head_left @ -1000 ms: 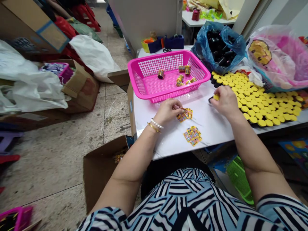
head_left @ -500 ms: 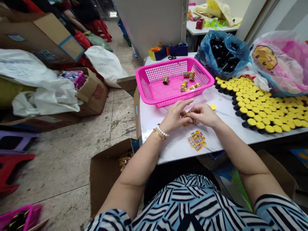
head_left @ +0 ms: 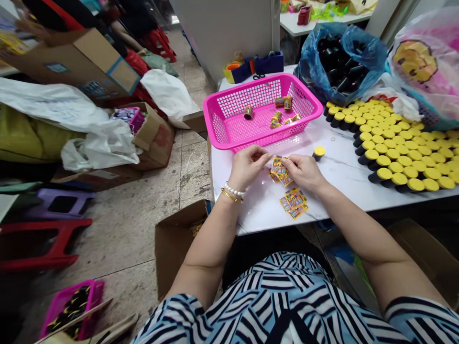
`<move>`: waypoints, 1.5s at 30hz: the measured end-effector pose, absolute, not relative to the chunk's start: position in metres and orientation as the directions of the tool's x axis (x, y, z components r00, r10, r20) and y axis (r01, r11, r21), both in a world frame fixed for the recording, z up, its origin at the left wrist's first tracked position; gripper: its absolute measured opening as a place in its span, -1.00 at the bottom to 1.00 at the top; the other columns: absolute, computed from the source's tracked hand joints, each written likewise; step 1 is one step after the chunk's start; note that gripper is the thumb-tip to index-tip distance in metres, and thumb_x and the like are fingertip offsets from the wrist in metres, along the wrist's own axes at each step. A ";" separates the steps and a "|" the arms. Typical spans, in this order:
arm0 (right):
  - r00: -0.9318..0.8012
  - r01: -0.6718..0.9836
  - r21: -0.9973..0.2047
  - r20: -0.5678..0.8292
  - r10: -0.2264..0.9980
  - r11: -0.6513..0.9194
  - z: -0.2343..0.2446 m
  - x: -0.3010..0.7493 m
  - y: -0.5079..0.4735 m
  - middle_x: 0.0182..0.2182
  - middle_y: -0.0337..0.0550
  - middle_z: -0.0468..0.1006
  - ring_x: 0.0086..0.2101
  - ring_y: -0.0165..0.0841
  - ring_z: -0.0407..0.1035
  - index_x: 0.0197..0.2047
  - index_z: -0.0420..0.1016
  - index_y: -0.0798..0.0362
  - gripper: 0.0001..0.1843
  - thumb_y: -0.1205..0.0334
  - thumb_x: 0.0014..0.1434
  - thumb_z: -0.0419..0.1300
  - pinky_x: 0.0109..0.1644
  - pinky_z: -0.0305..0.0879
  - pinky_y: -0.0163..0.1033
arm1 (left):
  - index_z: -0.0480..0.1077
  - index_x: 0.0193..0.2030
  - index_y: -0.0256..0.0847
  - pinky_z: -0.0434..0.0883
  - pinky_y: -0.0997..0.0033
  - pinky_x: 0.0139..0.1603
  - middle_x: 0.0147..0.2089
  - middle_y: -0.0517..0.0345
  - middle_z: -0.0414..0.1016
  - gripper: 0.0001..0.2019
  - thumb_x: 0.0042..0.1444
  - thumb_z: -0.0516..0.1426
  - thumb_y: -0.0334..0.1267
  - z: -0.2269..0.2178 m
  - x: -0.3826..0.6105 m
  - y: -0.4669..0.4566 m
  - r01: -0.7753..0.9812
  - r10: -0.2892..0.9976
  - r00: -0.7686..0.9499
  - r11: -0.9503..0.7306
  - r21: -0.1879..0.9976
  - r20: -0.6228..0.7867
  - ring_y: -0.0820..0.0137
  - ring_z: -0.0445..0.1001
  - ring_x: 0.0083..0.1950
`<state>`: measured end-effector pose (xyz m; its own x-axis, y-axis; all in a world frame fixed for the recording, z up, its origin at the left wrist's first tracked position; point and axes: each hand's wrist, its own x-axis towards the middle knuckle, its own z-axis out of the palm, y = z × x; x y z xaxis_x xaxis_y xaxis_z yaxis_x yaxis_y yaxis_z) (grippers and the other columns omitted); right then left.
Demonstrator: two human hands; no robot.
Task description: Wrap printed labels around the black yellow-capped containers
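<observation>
My right hand (head_left: pixel 304 173) pinches the near-right edge of a small bunch of orange-and-purple printed cards (head_left: pixel 281 171) just above the white table. To the left of the cards is my left hand (head_left: pixel 248 167), thumb and fingertips pressed together close to the bunch's upper edge. Whatever may be between those fingertips is too small to make out. A second pile of the same cards (head_left: pixel 294 202) lies flat nearer the table's front edge. Beyond both hands stands a pink basket (head_left: pixel 263 143) with several rolled card bundles (head_left: pixel 283 102) inside.
Right of my right hand stands one black bottle with a yellow cap (head_left: pixel 319 152). Rows of similar bottles (head_left: pixel 405 153) fill the table's right side. Behind them sit a blue bag of black bottles (head_left: pixel 340 62) and a pink-tinted bag (head_left: pixel 430 62). An opened carton (head_left: pixel 175 248) stands below the left edge.
My left hand has drawn back left from the cards, its fingers now pinched. The bunch shows more openly, fanned out in my right hand. The camera view has shifted slightly.
</observation>
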<state>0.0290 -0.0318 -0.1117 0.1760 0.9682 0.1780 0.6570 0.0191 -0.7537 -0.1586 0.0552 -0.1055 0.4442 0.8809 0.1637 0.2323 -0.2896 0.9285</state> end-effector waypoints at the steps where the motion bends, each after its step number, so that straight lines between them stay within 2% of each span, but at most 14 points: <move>1: 0.185 0.650 -0.759 0.185 0.965 0.021 -0.112 0.030 -0.031 -0.62 -0.28 0.34 -0.51 -0.41 0.19 -0.55 0.31 0.00 -0.52 -0.02 0.38 0.12 -0.38 0.02 -0.22 | 0.53 -0.29 -0.25 0.35 0.51 -0.45 -0.43 0.14 0.54 -0.70 0.18 0.30 -0.02 -0.103 -0.159 0.053 0.203 0.898 0.411 -0.259 0.944 0.158 0.49 0.43 -0.49; 5: 0.172 0.626 -0.778 0.191 0.966 0.042 -0.114 0.032 -0.031 -0.60 -0.29 0.34 -0.51 -0.40 0.21 -0.53 0.29 -0.01 -0.52 -0.02 0.40 0.10 -0.37 0.02 -0.22 | 0.49 -0.38 -0.25 0.27 0.52 -0.55 -0.51 0.18 0.46 -0.59 0.18 0.29 0.11 -0.099 -0.158 0.041 0.113 0.908 0.410 -0.144 0.983 0.086 0.54 0.34 -0.58; 8: 0.121 0.597 -0.799 0.176 0.977 0.071 -0.119 0.032 -0.030 -0.60 -0.30 0.32 -0.50 -0.40 0.22 -0.52 0.31 -0.01 -0.50 -0.05 0.42 0.08 -0.36 0.07 -0.23 | 0.52 -0.34 -0.25 0.31 0.52 -0.49 -0.46 0.16 0.50 -0.64 0.09 0.37 0.05 -0.107 -0.156 0.040 0.116 0.906 0.411 -0.162 0.980 0.101 0.51 0.40 -0.51; 10: 0.050 0.597 -0.794 0.181 0.982 0.115 -0.124 0.032 -0.029 -0.55 -0.28 0.37 -0.46 -0.38 0.27 -0.48 0.41 0.00 -0.51 -0.06 0.43 0.08 -0.33 0.15 -0.23 | 0.55 -0.30 -0.26 0.36 0.50 -0.40 -0.39 0.12 0.56 -0.69 0.04 0.40 -0.04 -0.116 -0.155 0.046 0.146 0.898 0.420 -0.209 0.967 0.131 0.47 0.46 -0.42; 13: -0.020 0.641 -0.729 0.296 0.955 0.240 -0.131 0.031 -0.026 -0.34 -0.18 0.53 -0.27 -0.30 0.43 -0.23 0.66 -0.03 -0.67 0.03 0.42 0.13 -0.14 0.32 -0.18 | 0.55 -0.35 -0.27 0.37 0.48 -0.35 -0.40 0.10 0.57 -0.75 0.06 0.38 -0.11 -0.125 -0.156 0.056 0.199 0.884 0.441 -0.262 0.944 0.152 0.44 0.46 -0.38; 16: 0.020 0.645 -0.698 0.421 0.907 0.310 -0.133 0.031 -0.024 -0.17 -0.11 0.59 -0.12 -0.25 0.47 0.00 0.70 -0.09 -0.72 0.11 0.39 0.18 0.02 0.37 -0.13 | 0.53 -0.38 -0.26 0.32 0.48 -0.39 -0.44 0.12 0.54 -0.74 0.11 0.34 -0.08 -0.124 -0.158 0.058 0.178 0.902 0.389 -0.270 0.946 0.185 0.45 0.41 -0.42; 20: 0.222 0.526 -0.823 0.377 0.899 0.216 -0.126 0.031 -0.025 -0.36 -0.19 0.57 -0.31 -0.31 0.44 -0.20 0.66 -0.01 -0.67 0.00 0.41 0.15 -0.16 0.35 -0.19 | 0.53 -0.34 -0.24 0.26 0.48 -0.45 -0.45 0.18 0.48 -0.69 0.19 0.30 0.00 -0.109 -0.156 0.043 0.059 0.932 0.249 -0.287 0.956 0.264 0.49 0.33 -0.47; 23: 0.352 0.426 -0.894 0.305 0.885 0.138 -0.123 0.031 -0.025 -0.52 -0.27 0.44 -0.47 -0.38 0.30 -0.38 0.51 0.01 -0.50 -0.18 0.42 0.10 -0.35 0.22 -0.24 | 0.52 -0.35 -0.23 0.24 0.48 -0.47 -0.47 0.20 0.44 -0.68 0.22 0.29 0.02 -0.098 -0.153 0.024 -0.021 0.934 0.236 -0.272 0.962 0.269 0.51 0.29 -0.49; 25: 0.378 0.391 -0.910 0.292 0.879 0.135 -0.124 0.031 -0.025 -0.54 -0.28 0.41 -0.49 -0.40 0.26 -0.43 0.44 0.01 -0.45 -0.26 0.40 0.10 -0.39 0.18 -0.26 | 0.53 -0.36 -0.23 0.24 0.48 -0.47 -0.47 0.19 0.45 -0.67 0.23 0.29 0.02 -0.095 -0.150 0.014 -0.044 0.927 0.258 -0.269 0.962 0.271 0.50 0.29 -0.49; 30: 0.294 0.375 -0.918 0.248 0.923 0.127 -0.131 0.032 -0.022 -0.48 -0.23 0.54 -0.42 -0.34 0.39 -0.38 0.55 0.02 -0.42 -0.30 0.37 0.12 -0.32 0.29 -0.24 | 0.55 -0.34 -0.24 0.26 0.48 -0.45 -0.45 0.16 0.48 -0.66 0.26 0.28 0.02 -0.101 -0.146 0.009 0.031 0.912 0.276 -0.325 0.945 0.305 0.49 0.29 -0.47; 32: 0.226 0.411 -0.893 0.297 0.928 0.186 -0.131 0.032 -0.021 -0.28 -0.17 0.67 -0.24 -0.28 0.51 -0.19 0.66 0.00 -0.48 -0.25 0.41 0.10 -0.11 0.41 -0.19 | 0.56 -0.33 -0.24 0.26 0.47 -0.45 -0.45 0.16 0.49 -0.68 0.25 0.29 0.00 -0.104 -0.146 0.013 0.056 0.912 0.267 -0.338 0.939 0.312 0.49 0.29 -0.47; 35: 0.195 0.442 -0.852 0.396 0.897 0.280 -0.128 0.031 -0.021 -0.03 -0.13 0.69 0.03 -0.24 0.52 0.01 0.68 -0.07 -0.55 -0.17 0.44 0.10 0.18 0.39 -0.10 | 0.57 -0.32 -0.24 0.26 0.48 -0.45 -0.43 0.15 0.50 -0.71 0.24 0.29 -0.03 -0.106 -0.146 0.018 0.046 0.918 0.246 -0.331 0.943 0.310 0.49 0.31 -0.47; 40: 0.297 0.366 -0.909 0.320 0.900 0.202 -0.124 0.031 -0.024 -0.37 -0.18 0.64 -0.30 -0.29 0.51 -0.32 0.65 -0.01 -0.46 -0.22 0.43 0.09 -0.14 0.42 -0.16 | 0.62 -0.27 -0.23 0.28 0.48 -0.45 -0.38 0.11 0.56 -0.72 0.25 0.29 -0.02 -0.108 -0.144 0.014 0.019 0.921 0.224 -0.332 0.943 0.320 0.48 0.35 -0.44; 45: 0.304 0.404 -0.889 0.352 0.885 0.215 -0.125 0.028 -0.027 -0.40 -0.19 0.61 -0.35 -0.32 0.47 -0.34 0.60 0.01 -0.48 -0.19 0.44 0.09 -0.19 0.37 -0.18 | 0.67 -0.23 -0.21 0.31 0.47 -0.44 -0.36 0.08 0.60 -0.72 0.25 0.30 -0.02 -0.111 -0.142 0.011 0.020 0.915 0.242 -0.337 0.941 0.323 0.44 0.43 -0.41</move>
<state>0.0278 -0.0272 -0.1250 0.3044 0.8852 0.3517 0.4037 0.2146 -0.8894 -0.1418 0.0109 -0.1112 0.2425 0.9149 0.3227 0.0203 -0.3374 0.9412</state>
